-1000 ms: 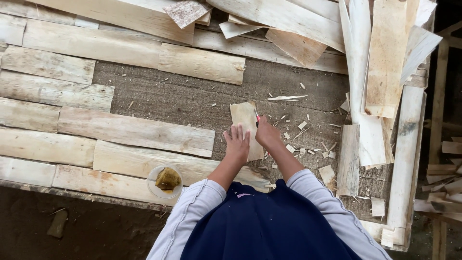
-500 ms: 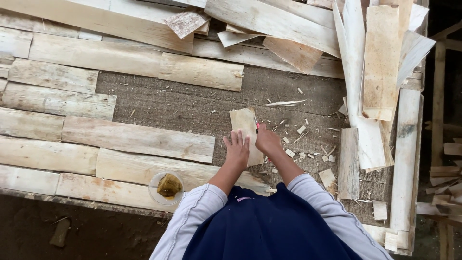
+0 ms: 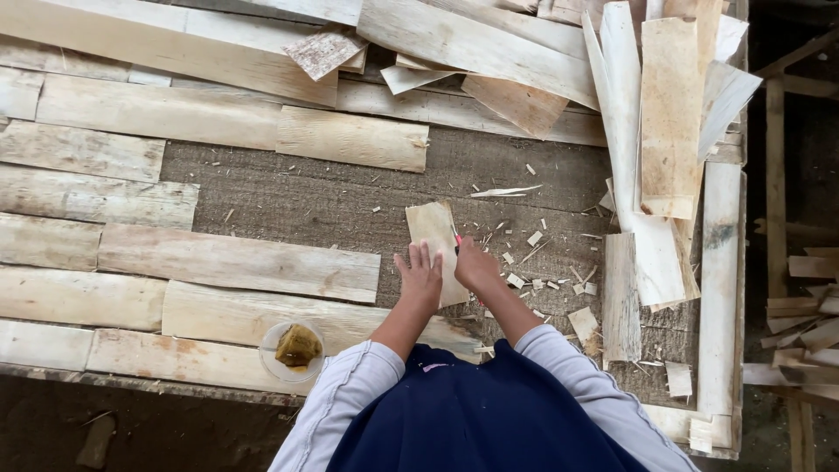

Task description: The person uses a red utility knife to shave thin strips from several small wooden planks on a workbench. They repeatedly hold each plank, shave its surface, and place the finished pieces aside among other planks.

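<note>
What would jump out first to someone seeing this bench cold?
Pale wood strips cover most of the bench, laid flat on the left and heaped at the top and right. In the middle, the left hand presses flat on a small veneer piece while the right hand grips a red-handled tool at its edge, chips scattered beside. A small clear dish with a brownish lump sits near the front edge.

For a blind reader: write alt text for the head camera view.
A person's left hand presses flat on a small wood sheet on a rough workbench, while the right hand holds a small red tool at its edge. Pale wood strips, chips and a small dish surround them.
</note>
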